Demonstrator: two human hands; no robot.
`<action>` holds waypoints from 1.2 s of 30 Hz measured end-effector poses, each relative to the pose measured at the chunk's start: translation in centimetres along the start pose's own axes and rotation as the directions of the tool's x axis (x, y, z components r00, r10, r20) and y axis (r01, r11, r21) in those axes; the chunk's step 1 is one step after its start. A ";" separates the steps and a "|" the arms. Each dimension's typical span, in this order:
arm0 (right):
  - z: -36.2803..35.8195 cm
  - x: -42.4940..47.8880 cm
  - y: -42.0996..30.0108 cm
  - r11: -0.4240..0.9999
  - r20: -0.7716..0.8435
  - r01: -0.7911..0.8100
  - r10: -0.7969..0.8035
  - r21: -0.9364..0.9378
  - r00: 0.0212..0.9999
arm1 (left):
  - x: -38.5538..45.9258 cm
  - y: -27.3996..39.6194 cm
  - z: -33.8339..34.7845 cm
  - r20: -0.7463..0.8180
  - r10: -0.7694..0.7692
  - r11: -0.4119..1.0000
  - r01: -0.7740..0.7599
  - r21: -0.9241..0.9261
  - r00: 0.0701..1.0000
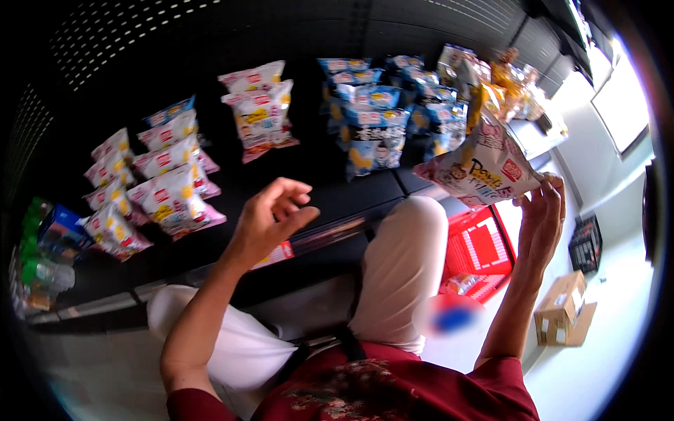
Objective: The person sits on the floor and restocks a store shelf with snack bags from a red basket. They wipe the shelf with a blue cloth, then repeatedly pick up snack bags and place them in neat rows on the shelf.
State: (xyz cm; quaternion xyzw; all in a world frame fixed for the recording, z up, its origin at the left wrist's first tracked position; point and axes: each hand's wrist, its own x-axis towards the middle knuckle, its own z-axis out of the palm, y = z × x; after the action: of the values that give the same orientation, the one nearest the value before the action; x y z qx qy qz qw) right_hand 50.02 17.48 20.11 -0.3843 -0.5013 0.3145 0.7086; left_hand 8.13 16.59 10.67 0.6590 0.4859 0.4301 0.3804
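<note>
My right hand (543, 210) pinches one corner of a white-and-pink snack bag (479, 163), held up above the shelf's front edge on the right. Over the black shelf (316, 202), my left hand (276, 218) hovers with its fingers curled and thumb apart, holding nothing. Just behind it stand two more white-and-pink snack bags (261, 118), one in front of the other. Rows of blue chip bags (376, 139) stand to their right. Further left are two rows of white-and-pink bags (171, 200), with a blue bag (171, 111) at the back of one row.
A red plastic basket (476, 247) holding a wrapped packet (462, 284) sits beside my right knee. Cardboard boxes (561, 310) and a black crate (585, 243) stand on the floor at right. Green-capped bottles (45, 271) and a blue box (63, 229) occupy the shelf's left end.
</note>
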 end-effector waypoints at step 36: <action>26.9 -2.3 20.9 0.919 0.640 -0.384 0.348 -0.089 0.685 | 3.5 -11.2 -4.5 -0.407 -0.111 0.977 0.174 0.120 0.907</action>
State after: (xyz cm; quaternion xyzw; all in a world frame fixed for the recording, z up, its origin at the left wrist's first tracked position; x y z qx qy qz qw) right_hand 22.45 32.32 6.51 -0.3260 -0.6181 0.5751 0.4253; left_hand 0.98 23.06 2.64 0.5477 0.6316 0.4872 0.2523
